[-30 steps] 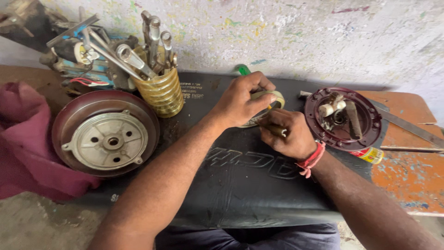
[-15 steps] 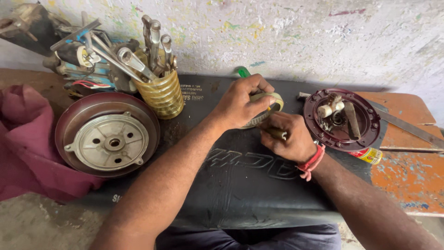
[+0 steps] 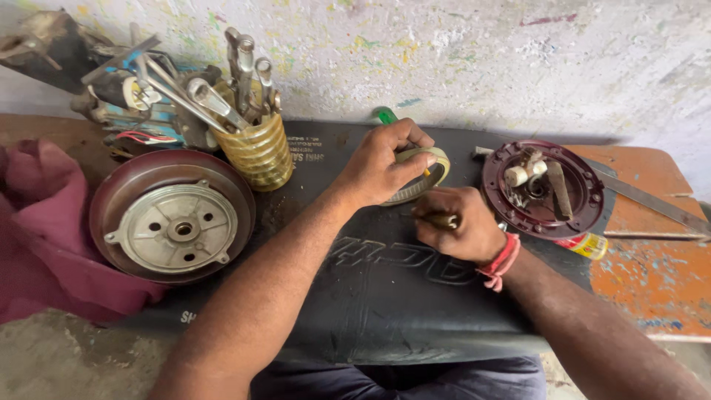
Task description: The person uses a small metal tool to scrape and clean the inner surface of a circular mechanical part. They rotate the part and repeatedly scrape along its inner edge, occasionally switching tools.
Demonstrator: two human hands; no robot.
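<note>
Paint-flecked plaster is rising behind the surface [image 3: 652, 274], where we are working over one black mat [image 3: 385, 296]. Our left hand [image 3: 381, 164] is gripping one roll of yellowish tape [image 3: 422, 176] standing on edge on the mat, its fingers curled over the rim with the thumb pressing the side. Our right hand [image 3: 455, 231] is sitting just below the roll, fingers closed around one small dark cylindrical part [image 3: 443, 220]. We are counting two maroon round housings: one with a grey hub [image 3: 172, 216] to the left, one open one [image 3: 543, 189] holding small parts to the right. One yellow ribbed holder [image 3: 259, 152] is carrying several metal tools. One pink cloth [image 3: 44, 244] is lying at far left.
</note>
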